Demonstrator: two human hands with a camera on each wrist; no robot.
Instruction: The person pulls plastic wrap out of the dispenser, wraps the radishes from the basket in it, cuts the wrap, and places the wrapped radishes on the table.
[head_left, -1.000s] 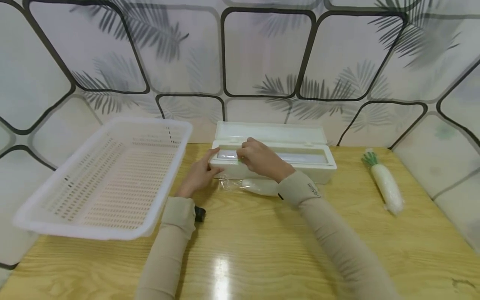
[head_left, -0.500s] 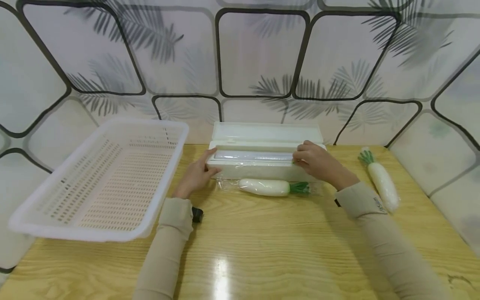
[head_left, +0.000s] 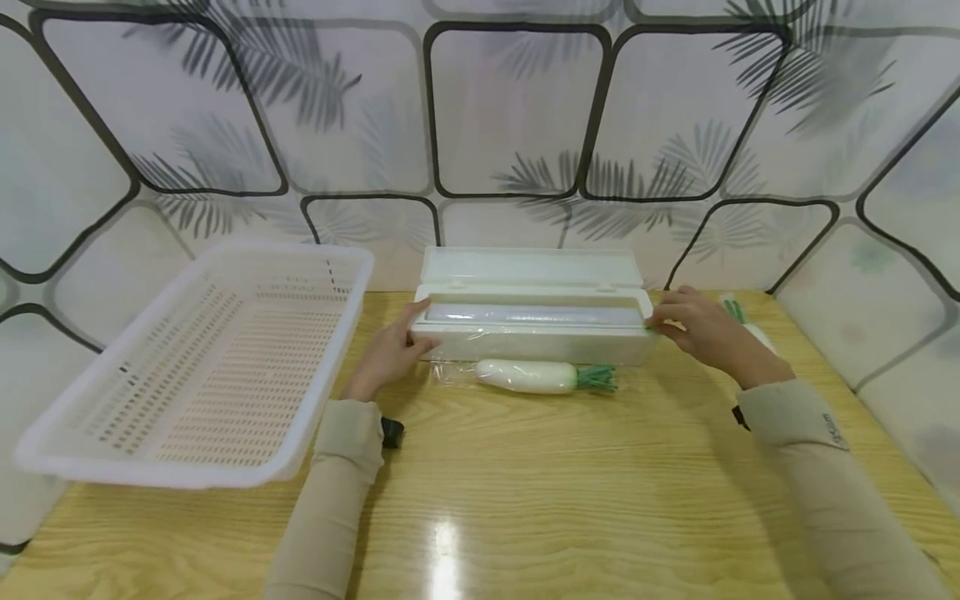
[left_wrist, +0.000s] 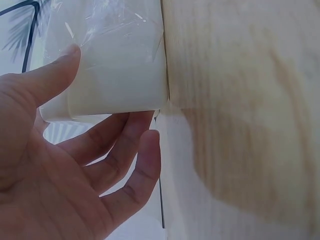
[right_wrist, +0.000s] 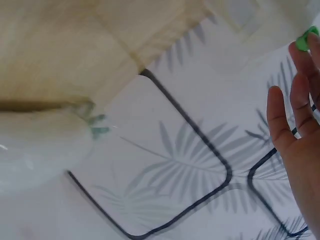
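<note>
A white cling film dispenser (head_left: 525, 343) stands lidded-open at the back of the table, with a roll of film (head_left: 532, 314) inside. My left hand (head_left: 386, 354) grips its left end; in the left wrist view the thumb lies on the film-covered front face and the other fingers reach round the end. At the dispenser's right end my right hand (head_left: 708, 333) pinches a small green slide cutter (right_wrist: 306, 40). Just in front of the box lies a white radish (head_left: 532, 377) with green stalks, under clear film.
A white perforated basket (head_left: 150, 471) occupies the table's left side. To the right lies a second radish (right_wrist: 40, 150), mostly behind my right hand in the head view. A patterned backdrop (head_left: 517, 108) rises behind the table.
My right hand has slid rightward along the dispenser's front edge, from near its left end to its right end. The radish in front is now uncovered to view. My left hand stays on the box.
</note>
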